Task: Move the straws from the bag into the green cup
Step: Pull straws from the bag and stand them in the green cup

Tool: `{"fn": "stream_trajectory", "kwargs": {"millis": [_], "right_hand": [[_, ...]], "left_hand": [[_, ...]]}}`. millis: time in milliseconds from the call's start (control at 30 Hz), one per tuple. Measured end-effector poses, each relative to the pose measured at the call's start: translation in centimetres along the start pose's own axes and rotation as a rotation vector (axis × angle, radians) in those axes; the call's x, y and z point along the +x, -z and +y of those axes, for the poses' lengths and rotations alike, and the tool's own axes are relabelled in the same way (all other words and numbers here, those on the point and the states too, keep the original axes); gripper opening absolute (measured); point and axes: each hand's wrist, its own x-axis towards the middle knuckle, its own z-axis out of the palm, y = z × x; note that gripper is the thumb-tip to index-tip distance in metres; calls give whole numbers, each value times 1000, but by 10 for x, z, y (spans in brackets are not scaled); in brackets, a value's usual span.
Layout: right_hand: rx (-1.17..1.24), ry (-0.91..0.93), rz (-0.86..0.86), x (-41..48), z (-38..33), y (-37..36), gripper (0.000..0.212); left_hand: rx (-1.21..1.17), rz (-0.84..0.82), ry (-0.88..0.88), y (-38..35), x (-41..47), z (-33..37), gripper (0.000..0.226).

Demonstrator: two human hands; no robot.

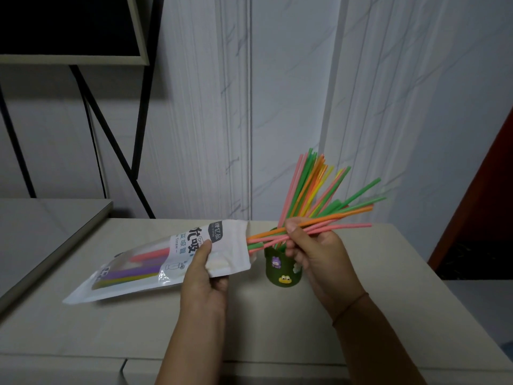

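Two hands worked over the desk (249, 323). Left hand (204, 276) gripped the bag (125, 276) near its open mouth, that end raised. Right hand (316, 254) pinched a small bunch of straws (266, 235), part out of the bag, part inside. Just behind and between the hands stood the green cup (283, 273), upright, with a fan of straws already leaning out of it. Judged past halfway: pink, purple and yellow ones lay in the bag, yet to be moved.
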Motion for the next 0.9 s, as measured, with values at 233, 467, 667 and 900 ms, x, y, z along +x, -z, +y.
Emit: {"fn": "stream_trajectory", "kwargs": {"millis": [233, 467, 667, 900], "right_hand": [[-63, 35, 70, 1, 2, -7, 9], [-89, 152, 260, 7, -23, 23, 16], [-205, 238, 417, 12, -41, 54, 11], [-530, 182, 330, 26, -23, 48, 15]], "left_hand": [[8, 8, -3, 0, -1, -4, 21], [-18, 32, -15, 5, 10, 16, 32], [-7, 62, -26, 8, 13, 18, 17], [20, 43, -9, 5, 9, 9, 17]]}}
